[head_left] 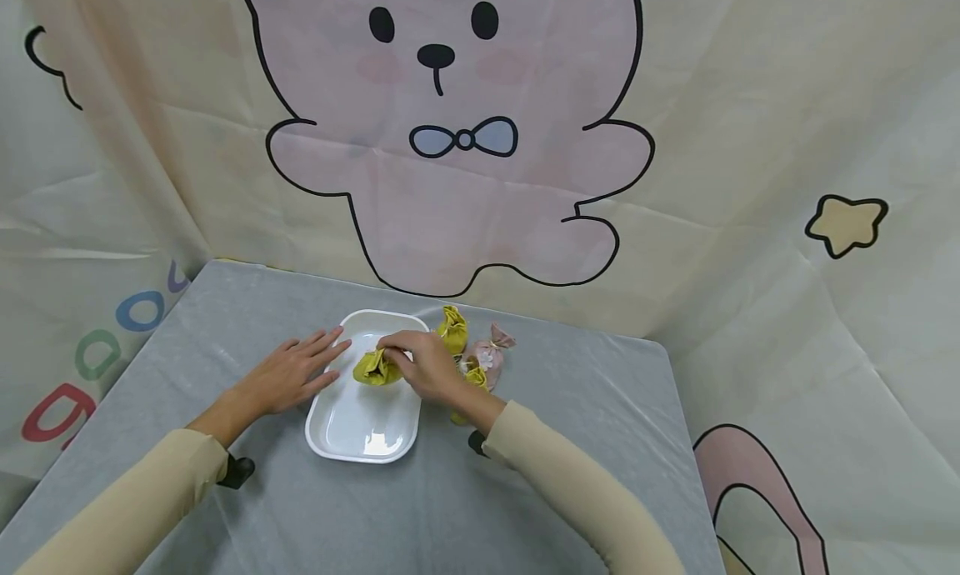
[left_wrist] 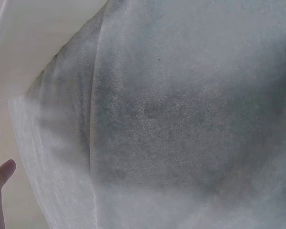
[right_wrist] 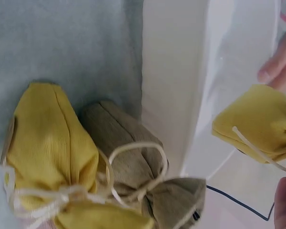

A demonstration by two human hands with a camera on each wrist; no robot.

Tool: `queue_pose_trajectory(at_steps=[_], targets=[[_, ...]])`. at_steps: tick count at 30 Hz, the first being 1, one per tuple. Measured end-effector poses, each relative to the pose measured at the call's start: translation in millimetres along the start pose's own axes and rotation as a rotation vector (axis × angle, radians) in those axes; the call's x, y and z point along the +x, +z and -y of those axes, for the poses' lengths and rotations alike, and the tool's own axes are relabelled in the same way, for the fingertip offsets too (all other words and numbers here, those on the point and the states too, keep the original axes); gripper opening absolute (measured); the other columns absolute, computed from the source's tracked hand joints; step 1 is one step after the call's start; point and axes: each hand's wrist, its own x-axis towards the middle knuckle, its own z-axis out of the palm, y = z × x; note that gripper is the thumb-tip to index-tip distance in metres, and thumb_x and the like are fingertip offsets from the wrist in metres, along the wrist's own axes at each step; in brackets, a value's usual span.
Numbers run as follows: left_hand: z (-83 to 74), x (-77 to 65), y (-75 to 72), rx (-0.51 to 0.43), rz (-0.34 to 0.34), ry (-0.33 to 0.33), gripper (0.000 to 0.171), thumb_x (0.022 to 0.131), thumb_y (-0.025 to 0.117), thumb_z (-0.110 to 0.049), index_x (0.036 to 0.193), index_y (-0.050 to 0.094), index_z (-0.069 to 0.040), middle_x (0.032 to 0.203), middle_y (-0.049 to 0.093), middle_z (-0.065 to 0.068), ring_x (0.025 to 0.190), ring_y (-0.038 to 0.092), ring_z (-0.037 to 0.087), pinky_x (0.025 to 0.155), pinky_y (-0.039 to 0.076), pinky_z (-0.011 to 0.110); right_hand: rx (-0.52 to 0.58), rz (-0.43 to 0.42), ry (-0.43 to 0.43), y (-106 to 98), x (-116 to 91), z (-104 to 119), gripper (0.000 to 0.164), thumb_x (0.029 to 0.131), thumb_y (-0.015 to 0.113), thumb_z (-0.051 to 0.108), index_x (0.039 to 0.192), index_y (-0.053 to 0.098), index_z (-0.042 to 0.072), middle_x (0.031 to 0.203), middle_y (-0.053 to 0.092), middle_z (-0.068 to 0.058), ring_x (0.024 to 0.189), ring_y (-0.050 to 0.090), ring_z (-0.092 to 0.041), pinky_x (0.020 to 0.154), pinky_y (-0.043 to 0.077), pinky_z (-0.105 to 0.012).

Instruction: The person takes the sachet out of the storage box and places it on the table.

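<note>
My right hand (head_left: 427, 367) pinches the gathered neck of a small yellow drawstring pouch (head_left: 372, 368) over the white rectangular tray (head_left: 322, 433). In the right wrist view this pouch (right_wrist: 257, 121) hangs with its pale cord loose, and only a few fingertips (right_wrist: 283, 205) show at the edge. Fingers spread, my left hand (head_left: 288, 375) reaches to the tray's left rim, its fingertips overlapping the rim in the head view. The left wrist view catches part of the tray (left_wrist: 43, 43) and a little of the fingers (left_wrist: 5, 172).
Right of the tray lie several tied pouches: a yellow one (head_left: 452, 331), a pink one (head_left: 491, 360) and, in the right wrist view, a brown one (right_wrist: 126, 143) beside a yellow one (right_wrist: 52, 143). Grey cloth (head_left: 285, 500) covers the table; a printed curtain (head_left: 720, 142) hangs behind.
</note>
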Motion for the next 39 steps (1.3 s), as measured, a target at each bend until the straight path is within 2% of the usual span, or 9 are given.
queue_pose_trajectory(at_steps=[12,19,23,28,35,39], targets=[[-1.6,0.6,-1.2,-0.011,0.008,-0.005,0.061,0.102,0.055,-0.036,0.155,0.037,-0.012,0.161,0.029,0.015,0.143,0.033,0.040,0.104,0.035,0.064,0.041,-0.107,-0.092,-38.8,-6.9,6.8,0.016,0.096,0.064,0.002,0.108,0.074,0.002,0.107,0.074,-0.006,0.101,0.069,-0.015,0.087,0.052,-0.021],[-1.8,1.3,0.1,-0.023,0.014,-0.011,0.062,0.102,0.055,-0.037,0.155,0.036,-0.013,0.162,0.028,0.015,0.144,0.032,0.040,0.106,0.034,0.064,0.075,-0.156,-0.109,-60.8,-15.8,2.6,0.016,0.096,0.063,0.000,0.109,0.073,0.001,0.110,0.073,-0.011,0.104,0.068,-0.018,0.088,0.053,-0.024],[-1.3,-0.1,-0.3,-0.034,0.009,-0.009,0.062,0.102,0.055,-0.037,0.155,0.036,-0.012,0.162,0.027,0.015,0.144,0.032,0.040,0.106,0.033,0.065,0.081,-0.211,-0.135,-70.0,-23.4,-4.2,0.015,0.096,0.062,-0.001,0.106,0.073,0.000,0.108,0.073,-0.011,0.095,0.069,-0.016,0.080,0.054,-0.024],[-1.1,-0.6,-0.5,-0.031,-0.009,0.007,0.062,0.101,0.056,-0.035,0.155,0.037,-0.011,0.161,0.029,0.015,0.144,0.033,0.040,0.105,0.034,0.065,0.106,-0.259,-0.149,-82.0,-36.3,-14.0,0.014,0.097,0.061,-0.003,0.103,0.073,-0.002,0.105,0.073,-0.014,0.087,0.067,-0.020,0.075,0.053,-0.027],[-2.2,-0.1,-0.6,-0.024,-0.002,0.003,0.062,0.101,0.057,-0.036,0.154,0.038,-0.010,0.161,0.029,0.015,0.143,0.033,0.040,0.105,0.034,0.065,0.114,-0.305,-0.125,-95.1,-57.4,-23.3,0.017,0.096,0.059,-0.007,0.105,0.072,0.000,0.099,0.072,-0.011,0.075,0.060,-0.025,0.067,0.048,-0.027],[-2.7,0.0,-0.7,-0.018,-0.011,0.009,0.062,0.101,0.057,-0.035,0.154,0.038,-0.010,0.161,0.030,0.016,0.143,0.034,0.040,0.104,0.035,0.065,0.088,-0.315,-0.107,-99.4,-68.3,-28.1,0.019,0.095,0.058,-0.011,0.104,0.070,-0.001,0.097,0.070,-0.015,0.073,0.057,-0.027,0.066,0.046,-0.027]])
